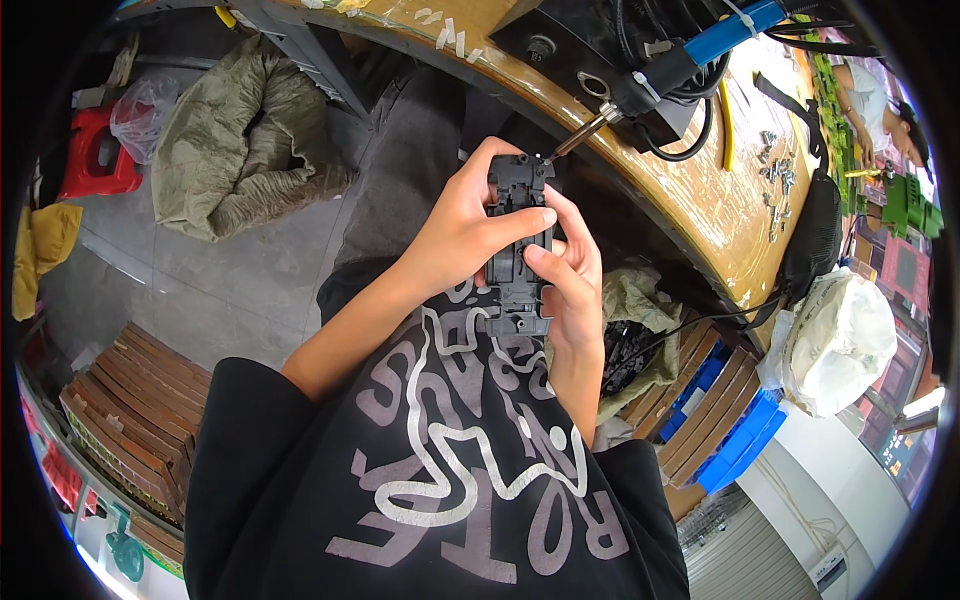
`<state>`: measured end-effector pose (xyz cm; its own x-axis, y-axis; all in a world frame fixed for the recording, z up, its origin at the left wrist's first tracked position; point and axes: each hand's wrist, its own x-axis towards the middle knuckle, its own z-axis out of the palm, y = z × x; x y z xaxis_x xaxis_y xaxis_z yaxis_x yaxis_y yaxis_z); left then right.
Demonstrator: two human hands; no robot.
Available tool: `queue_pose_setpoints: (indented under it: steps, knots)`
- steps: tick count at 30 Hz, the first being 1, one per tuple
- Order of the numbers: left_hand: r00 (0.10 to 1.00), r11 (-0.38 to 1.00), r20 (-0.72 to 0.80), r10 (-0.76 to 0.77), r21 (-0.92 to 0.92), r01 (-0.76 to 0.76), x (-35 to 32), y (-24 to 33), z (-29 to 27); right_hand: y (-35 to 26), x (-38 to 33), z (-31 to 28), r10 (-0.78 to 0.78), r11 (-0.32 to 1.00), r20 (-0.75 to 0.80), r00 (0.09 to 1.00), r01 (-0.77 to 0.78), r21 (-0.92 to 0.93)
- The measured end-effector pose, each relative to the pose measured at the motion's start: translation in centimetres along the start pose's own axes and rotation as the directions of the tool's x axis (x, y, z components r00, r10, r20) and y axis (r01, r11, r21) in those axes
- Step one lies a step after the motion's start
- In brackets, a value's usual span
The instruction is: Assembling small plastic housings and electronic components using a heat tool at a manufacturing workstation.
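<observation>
The black part (518, 285) stands near-upright just above the middle of the frame, clasped between both hands. The left hand (465, 225) grips its left side, thumb laid across the middle; the right hand (572, 280) closes on the right side, thumb pressed lower down – so the thumbs hide some of its face. Its top and bottom ends stick out past the grip. A blue-handled tool (738, 30) slants in from the upper right, its tip right by the part's top corner – whether they touch, I can't tell. Behind the tool, black cable (690, 150) loops over the bench (715, 215), where a yellow strip (728, 125) and scattered screws (776, 180) lie. A sack (225, 150) slumps at upper left, beside a red stool (95, 160).
</observation>
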<state>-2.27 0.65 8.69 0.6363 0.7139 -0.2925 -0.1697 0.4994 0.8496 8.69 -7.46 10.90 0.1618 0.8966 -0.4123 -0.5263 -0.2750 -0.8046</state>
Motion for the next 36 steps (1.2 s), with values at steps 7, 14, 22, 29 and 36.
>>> queue_pose_setpoints:
  steps: [7,14,22,29,36]
  knots:
    - [1.0,0.999,0.017,0.018,0.026,-0.019,-0.2,0.5,0.2,-0.1,-0.3,-0.2,-0.009,1.0,0.009,1.0,0.009,0.003]
    - [0.999,0.999,0.002,0.035,0.039,-0.035,-0.2,0.3,0.3,-0.2,-0.3,-0.5,-0.004,1.0,0.022,1.0,0.004,-0.024]
    - [0.997,0.998,-0.055,0.06,0.031,-0.058,0.1,-0.2,0.3,0.8,0.6,-0.9,0.014,0.995,0.023,1.0,-0.017,0.1]
    - [0.998,0.997,-0.036,0.056,0.049,-0.054,0.3,0.3,0.6,0.7,0.7,-1.0,-0.015,0.994,0.027,1.0,0.012,0.11]
    - [0.995,0.997,-0.059,0.077,0.033,-0.075,0.2,0.2,0.4,0.5,0.7,-0.8,-0.006,0.996,0.046,0.999,0.002,0.089]
